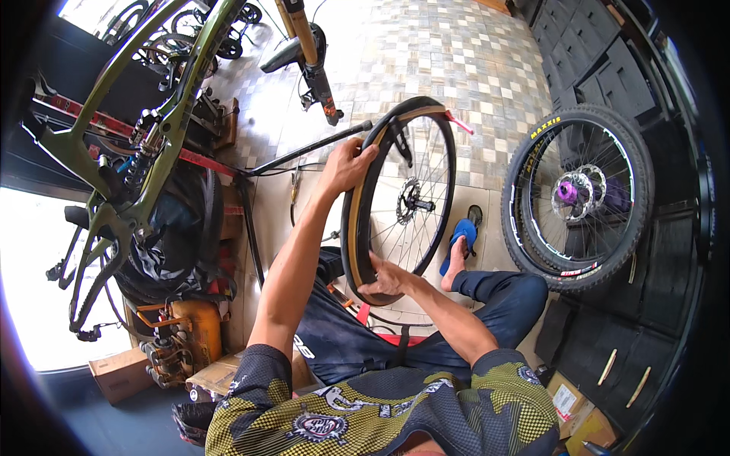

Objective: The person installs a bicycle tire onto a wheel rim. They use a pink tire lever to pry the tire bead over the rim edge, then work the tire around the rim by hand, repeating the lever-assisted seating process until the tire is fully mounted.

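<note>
Between my arms stands a bicycle wheel (413,204) with thin spokes and a brake disc at its hub. Its tyre (352,242), black with a tan sidewall, looks partly off the rim on the near left side. High on that side, my left hand (351,163) is closed round the tyre. My right hand (386,276) grips the tyre low down, thumb pointing up along it. From the top of the rim a red tyre lever (458,121) sticks out to the right. A short black piece (403,144) hangs inside the rim near the top; I cannot tell what it is.
Two knobby-tyred wheels (517,194) lean against black drawers (578,38) on the right. A green bike frame (163,144) hangs at left beside a black stand leg (304,150). Below it sits an orange compressor (199,328). A suspension fork (318,87) hangs ahead.
</note>
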{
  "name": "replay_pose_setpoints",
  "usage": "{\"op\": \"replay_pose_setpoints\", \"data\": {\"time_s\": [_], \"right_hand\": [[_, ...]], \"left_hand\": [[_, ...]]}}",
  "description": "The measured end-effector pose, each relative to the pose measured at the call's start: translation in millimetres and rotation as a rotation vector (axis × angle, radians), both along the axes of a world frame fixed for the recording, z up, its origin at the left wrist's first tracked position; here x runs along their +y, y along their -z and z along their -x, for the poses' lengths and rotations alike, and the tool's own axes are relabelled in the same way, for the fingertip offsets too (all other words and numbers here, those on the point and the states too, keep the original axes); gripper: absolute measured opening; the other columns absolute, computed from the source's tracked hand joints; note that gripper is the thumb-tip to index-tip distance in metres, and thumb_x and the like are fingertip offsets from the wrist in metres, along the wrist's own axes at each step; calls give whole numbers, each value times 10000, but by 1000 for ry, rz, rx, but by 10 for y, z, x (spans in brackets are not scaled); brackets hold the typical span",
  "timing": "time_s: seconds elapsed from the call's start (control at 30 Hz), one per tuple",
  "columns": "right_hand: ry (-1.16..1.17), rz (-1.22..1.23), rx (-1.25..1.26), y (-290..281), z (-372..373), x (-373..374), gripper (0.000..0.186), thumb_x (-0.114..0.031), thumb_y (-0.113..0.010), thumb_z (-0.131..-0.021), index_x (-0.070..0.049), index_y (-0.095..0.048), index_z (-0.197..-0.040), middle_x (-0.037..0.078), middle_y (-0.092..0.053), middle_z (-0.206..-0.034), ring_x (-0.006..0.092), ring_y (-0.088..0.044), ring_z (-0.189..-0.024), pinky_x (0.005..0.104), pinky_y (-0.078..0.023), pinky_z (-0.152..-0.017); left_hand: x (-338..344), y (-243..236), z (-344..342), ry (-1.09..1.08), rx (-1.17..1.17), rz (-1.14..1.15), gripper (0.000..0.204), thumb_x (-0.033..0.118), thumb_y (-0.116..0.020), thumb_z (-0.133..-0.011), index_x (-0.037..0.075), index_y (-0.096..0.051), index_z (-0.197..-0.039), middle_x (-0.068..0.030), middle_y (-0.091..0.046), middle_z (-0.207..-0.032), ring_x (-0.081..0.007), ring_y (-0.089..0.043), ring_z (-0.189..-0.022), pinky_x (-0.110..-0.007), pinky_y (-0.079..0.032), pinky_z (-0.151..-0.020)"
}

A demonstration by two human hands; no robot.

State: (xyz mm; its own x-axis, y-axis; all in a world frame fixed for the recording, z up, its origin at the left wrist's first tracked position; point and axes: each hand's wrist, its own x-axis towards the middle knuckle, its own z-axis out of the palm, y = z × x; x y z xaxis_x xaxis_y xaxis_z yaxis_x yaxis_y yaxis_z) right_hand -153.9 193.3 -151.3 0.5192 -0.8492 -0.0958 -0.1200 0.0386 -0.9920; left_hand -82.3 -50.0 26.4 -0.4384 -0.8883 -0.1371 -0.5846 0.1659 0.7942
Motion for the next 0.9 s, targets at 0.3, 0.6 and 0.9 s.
{"op": "replay_pose_setpoints", "data": {"time_s": [0.3, 0.6, 0.9], "right_hand": [[-105, -66, 147, 9, -67, 252, 947, -348, -857, -847, -157, -355, -1627, 222, -687, -1366, 425, -665, -1285, 481, -511, -1083], [-90, -254, 421, 575, 1042, -21, 591, -486, -865, -894, -123, -716, -1336, 163, -762, -1242, 276, -727, -1134, 389, -570, -992], [1025, -165, -551, -151, 1275, -1814, 1021, -649, -805, -903, -96, -357, -1635, 157, -509, -1589, 229, -475, -1449, 460, -363, -1155]], "left_hand": [[259, 75, -272, -49, 2, -37, 458, 434, -684, -1048, -18, -714, -979, -32, -607, -704, -106, -539, -688, -351, -460, -628], [1769, 414, -765, -228, 243, -70, 340, 160, -699, -1045, 7, -650, -1344, -86, -735, -969, -131, -649, -878, -328, -554, -826], [2580, 220, -1212, -206, 233, -475, 546, 23, -714, -998, 6, -479, -1491, -107, -706, -1262, -158, -682, -1128, -302, -544, -952]]}}
